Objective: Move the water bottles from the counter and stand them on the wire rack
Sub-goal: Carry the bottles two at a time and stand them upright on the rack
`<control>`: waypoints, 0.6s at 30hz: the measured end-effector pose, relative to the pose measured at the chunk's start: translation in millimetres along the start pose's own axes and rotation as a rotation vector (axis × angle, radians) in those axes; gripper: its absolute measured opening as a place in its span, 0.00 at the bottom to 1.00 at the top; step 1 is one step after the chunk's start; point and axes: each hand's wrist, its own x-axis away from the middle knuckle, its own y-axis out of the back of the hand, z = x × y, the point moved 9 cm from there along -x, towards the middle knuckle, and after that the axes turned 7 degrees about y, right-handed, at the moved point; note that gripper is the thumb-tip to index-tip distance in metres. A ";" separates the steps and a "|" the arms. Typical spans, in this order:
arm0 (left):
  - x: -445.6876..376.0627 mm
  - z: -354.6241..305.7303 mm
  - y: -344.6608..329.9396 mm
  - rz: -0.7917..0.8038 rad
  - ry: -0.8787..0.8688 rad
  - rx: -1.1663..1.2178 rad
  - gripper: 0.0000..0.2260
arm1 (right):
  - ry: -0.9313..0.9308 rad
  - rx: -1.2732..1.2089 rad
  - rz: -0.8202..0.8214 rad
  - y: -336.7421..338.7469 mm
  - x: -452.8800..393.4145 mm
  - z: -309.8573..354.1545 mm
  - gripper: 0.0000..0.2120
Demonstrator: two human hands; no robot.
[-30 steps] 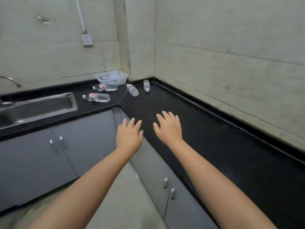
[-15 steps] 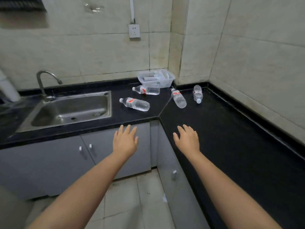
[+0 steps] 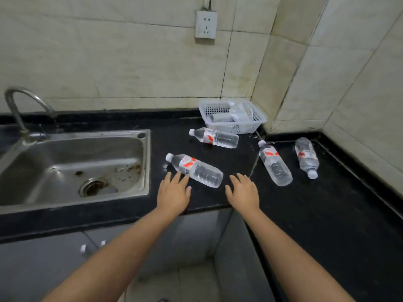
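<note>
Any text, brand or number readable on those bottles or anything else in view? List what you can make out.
None can be read.
Four water bottles' labels: red marks on white, print too blurred.
White basket: small front tag, too small to read.
Packets in the basket: no legible print.
Wall socket: no lettering visible.

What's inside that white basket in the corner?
The white basket holds a few pale packets or wrappers leaning together; what they are isn't clear. Anything beneath them, and the basket's floor, is covered.
</note>
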 end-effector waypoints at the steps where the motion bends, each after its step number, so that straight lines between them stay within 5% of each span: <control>1: -19.2 -1.3 -4.6 0.014 -0.022 -0.006 0.21 | -0.031 0.002 0.007 -2.8 -16.4 -5.9 0.22; 10: -134.9 -51.3 -65.6 0.155 -0.210 0.044 0.19 | -0.137 -0.024 0.023 -22.7 -119.8 -58.7 0.21; 18: -168.5 -55.0 -68.3 -0.076 -0.534 0.189 0.12 | 0.080 0.087 0.115 -46.2 -268.7 -57.1 0.28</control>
